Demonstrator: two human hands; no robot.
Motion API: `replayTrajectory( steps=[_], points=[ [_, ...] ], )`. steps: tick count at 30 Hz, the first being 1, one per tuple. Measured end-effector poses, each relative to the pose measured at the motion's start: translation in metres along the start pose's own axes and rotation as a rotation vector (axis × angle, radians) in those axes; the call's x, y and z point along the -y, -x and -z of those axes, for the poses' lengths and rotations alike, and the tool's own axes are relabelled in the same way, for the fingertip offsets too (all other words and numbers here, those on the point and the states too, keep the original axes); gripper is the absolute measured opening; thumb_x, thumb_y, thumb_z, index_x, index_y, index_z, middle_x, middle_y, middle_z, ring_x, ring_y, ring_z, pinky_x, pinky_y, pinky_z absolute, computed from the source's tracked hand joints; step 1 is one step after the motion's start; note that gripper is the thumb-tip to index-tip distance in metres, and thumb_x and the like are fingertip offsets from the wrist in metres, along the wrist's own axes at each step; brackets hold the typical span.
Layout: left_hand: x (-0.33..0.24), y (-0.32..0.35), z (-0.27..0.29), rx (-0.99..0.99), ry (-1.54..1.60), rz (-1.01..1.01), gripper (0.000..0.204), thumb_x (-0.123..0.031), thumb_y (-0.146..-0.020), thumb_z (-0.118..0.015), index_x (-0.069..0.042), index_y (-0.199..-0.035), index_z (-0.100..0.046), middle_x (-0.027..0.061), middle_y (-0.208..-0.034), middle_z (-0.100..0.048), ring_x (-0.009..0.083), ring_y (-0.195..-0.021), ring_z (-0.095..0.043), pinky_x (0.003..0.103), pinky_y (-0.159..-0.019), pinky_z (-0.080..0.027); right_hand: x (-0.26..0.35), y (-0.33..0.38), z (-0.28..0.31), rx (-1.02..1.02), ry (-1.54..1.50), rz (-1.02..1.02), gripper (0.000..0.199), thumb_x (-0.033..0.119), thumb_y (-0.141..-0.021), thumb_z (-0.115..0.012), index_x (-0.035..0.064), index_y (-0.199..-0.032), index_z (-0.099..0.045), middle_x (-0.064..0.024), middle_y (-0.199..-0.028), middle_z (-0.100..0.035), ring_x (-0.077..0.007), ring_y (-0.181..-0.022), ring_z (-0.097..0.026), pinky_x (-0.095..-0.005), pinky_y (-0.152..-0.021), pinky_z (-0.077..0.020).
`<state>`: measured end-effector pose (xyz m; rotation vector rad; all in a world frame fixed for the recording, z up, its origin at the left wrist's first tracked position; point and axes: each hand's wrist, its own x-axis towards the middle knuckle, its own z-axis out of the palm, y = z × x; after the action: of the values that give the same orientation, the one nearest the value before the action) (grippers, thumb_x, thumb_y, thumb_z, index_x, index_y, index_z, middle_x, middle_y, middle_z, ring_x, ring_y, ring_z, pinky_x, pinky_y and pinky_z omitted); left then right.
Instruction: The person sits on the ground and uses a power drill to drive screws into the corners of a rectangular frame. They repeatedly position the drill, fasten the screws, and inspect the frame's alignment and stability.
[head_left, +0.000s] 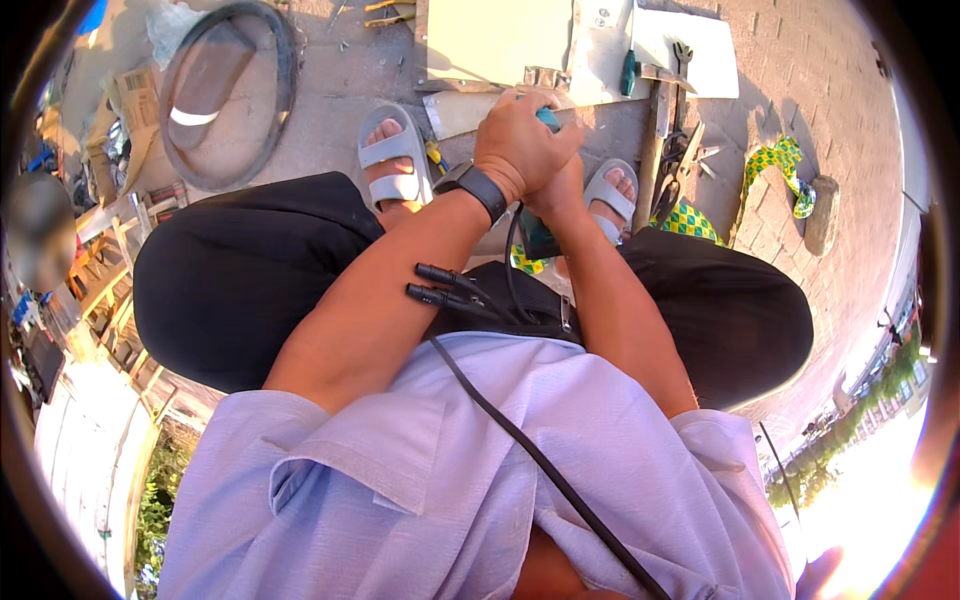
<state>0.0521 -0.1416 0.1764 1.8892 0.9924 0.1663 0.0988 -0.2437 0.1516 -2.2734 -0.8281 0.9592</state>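
Left hand [522,140] clamped over teal tool [548,120], pressed down toward board [470,110]; right hand [565,190] wrapped below on tool's body, between sandals [395,160].

Light: strong daylight, warm and hard, brightest at the lower right rim, where it burns out to white.
Shadows: the person's dark shadow lies over the paved ground [820,90] beyond the left hand [520,140]; the trousers are nearly black, without detail.
Glare: pale board [495,40] just above the grip is washed out.
Distortion: fisheye; straight edges bend near the rim, with black corners around the circle.
Focus: centre sharp; a round smear at the far left is blurred.
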Motion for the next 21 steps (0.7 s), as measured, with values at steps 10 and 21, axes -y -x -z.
replayTrajectory(
  steps=[10,21],
  points=[
    [-0.004,0.015,0.005,0.001,0.109,-0.056,0.056,-0.04,-0.073,-0.086,-0.005,-0.113,-0.068,0.0326,-0.131,-0.055,0.0519,-0.1,-0.065,0.047,-0.085,-0.056,-0.018,0.023,-0.009,0.141,-0.509,-0.295,0.041,0.023,-0.099,-0.062,0.0072,-0.136,-0.055,-0.0104,-0.123,-0.065,-0.0213,-0.112,-0.064,-0.0366,-0.094,-0.0504],
    [-0.021,-0.019,0.017,0.146,0.157,0.106,0.053,-0.028,-0.076,-0.077,0.002,-0.119,-0.066,0.0446,-0.141,-0.045,0.0566,-0.126,-0.055,0.047,-0.105,-0.047,-0.002,0.0,0.011,0.159,-0.521,-0.521,0.033,0.023,-0.089,-0.07,0.006,-0.116,-0.062,-0.0144,-0.096,-0.074,-0.0304,-0.089,-0.074,-0.0389,-0.074,-0.0563]
  ],
)
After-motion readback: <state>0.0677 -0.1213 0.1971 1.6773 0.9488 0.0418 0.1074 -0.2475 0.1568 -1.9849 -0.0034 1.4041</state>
